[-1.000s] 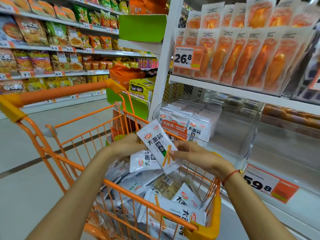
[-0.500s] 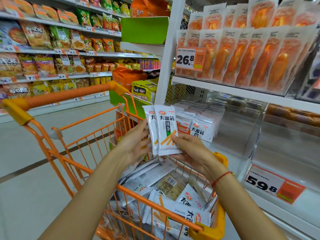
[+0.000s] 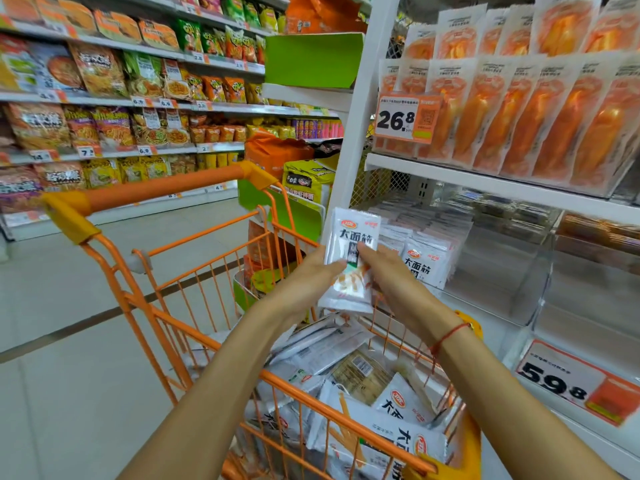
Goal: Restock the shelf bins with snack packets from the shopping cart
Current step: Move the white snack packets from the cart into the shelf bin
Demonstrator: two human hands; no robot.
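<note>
Carrying is the step in hand: above the shopping cart [image 3: 207, 233], the left hand [image 3: 308, 282] and right hand [image 3: 391, 282] pinch a small stack of snack packets [image 3: 349, 258], fingers [image 3: 367, 252] curled on its front. Just beyond the fingers, the shelf bin [image 3: 498, 268] holds similar packets; next, I think, slide them in upright.

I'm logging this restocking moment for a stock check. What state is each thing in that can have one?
Left hand: grips the held packets from the left.
Right hand: grips the same packets from the right.
Held packets: upright, lifted above the cart, not yet in a bin.
Shopping cart: still loaded with white packets.
Left shelf bin: partly filled with matching packets.
Clear bin beside it: looks empty.
</note>
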